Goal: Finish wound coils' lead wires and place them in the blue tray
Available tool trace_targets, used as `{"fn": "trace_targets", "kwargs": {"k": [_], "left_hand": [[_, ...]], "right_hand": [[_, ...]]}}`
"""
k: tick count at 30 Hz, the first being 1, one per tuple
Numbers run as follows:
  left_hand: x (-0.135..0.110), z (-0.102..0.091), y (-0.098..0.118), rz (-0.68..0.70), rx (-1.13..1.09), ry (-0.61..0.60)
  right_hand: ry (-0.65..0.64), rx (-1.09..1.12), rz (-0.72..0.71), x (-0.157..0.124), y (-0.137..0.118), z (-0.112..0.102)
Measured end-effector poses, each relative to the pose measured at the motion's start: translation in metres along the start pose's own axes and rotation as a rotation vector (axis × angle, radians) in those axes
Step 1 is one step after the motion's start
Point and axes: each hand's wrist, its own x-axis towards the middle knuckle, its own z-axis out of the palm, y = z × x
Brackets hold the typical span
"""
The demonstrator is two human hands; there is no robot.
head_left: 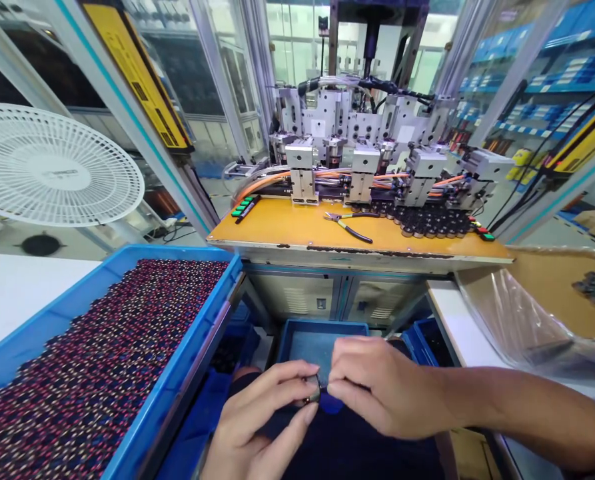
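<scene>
Low in front of me, my left hand [267, 417] pinches a small cylindrical metal part [314, 389] between thumb and fingers. Just right of that part, my right hand [377, 387] is closed, its thumb and index finger pressed together. Something thin and dark shows at those right fingertips, too small to name. Beneath both hands, a shallow blue tray [324, 328] is partly hidden.
To the left, a blue bin [234, 270] holds many small dark parts with red and pale bits. Ahead, pliers [350, 225] and round dark parts [434, 221] lie on the yellow worktop [277, 227] before a machine [362, 167]. A white fan [57, 167] stands left.
</scene>
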Motion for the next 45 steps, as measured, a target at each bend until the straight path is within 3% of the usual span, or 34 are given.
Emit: {"fn": "trace_targets", "kwargs": {"k": [2,4,5,7,8,9,13,17,22,27,29,32,35,37,40,45], "left_hand": [[-0.002,0.0,-0.002,-0.006,-0.044,0.022],[-0.004,0.003,-0.004,-0.016,-0.082,0.057],[-0.005,0.005,-0.005,-0.03,-0.1,0.087],[-0.006,0.009,-0.006,-0.068,-0.135,0.162],[-0.006,0.01,-0.006,-0.089,-0.151,0.205],[-0.006,0.011,-0.006,-0.108,-0.165,0.243],[-0.005,0.007,-0.007,-0.128,-0.155,0.296],[-0.005,-0.003,-0.01,-0.109,-0.084,0.297],[-0.003,-0.005,-0.013,-0.162,-0.09,0.374],[-0.003,-0.001,-0.017,-0.19,-0.14,0.385],[-0.003,0.0,-0.018,-0.193,-0.146,0.387],[-0.003,0.001,-0.02,-0.197,-0.145,0.381],[-0.003,0.002,-0.02,-0.21,-0.161,0.372],[-0.003,0.003,-0.019,-0.222,-0.178,0.362],[-0.002,0.005,-0.017,-0.235,-0.189,0.34],[0.0,0.005,-0.011,-0.231,-0.178,0.324]], "right_hand": [[-0.204,0.315,0.174,0.004,0.001,-0.006],[-0.28,0.369,0.224,0.017,0.013,-0.019],[-0.226,0.246,0.234,0.027,0.024,-0.029],[0.014,-0.179,0.277,0.051,0.055,-0.051],[0.094,-0.427,0.337,0.064,0.074,-0.063],[0.124,-0.523,0.379,0.077,0.093,-0.074],[0.09,-0.666,0.457,0.108,0.155,-0.096],[0.021,-0.761,0.494,0.108,0.174,-0.089],[-0.065,-0.767,0.42,0.084,0.164,-0.09],[-0.103,-0.759,0.339,0.042,0.135,-0.085],[-0.023,-0.634,0.26,0.017,0.116,-0.064],[0.08,-0.261,0.148,-0.024,0.081,-0.015],[0.07,-0.076,0.201,-0.058,0.048,0.035],[0.036,0.036,0.258,-0.069,0.031,0.057],[0.002,0.199,0.285,-0.068,0.017,0.071],[-0.003,0.314,0.298,-0.055,0.013,0.068]]}}
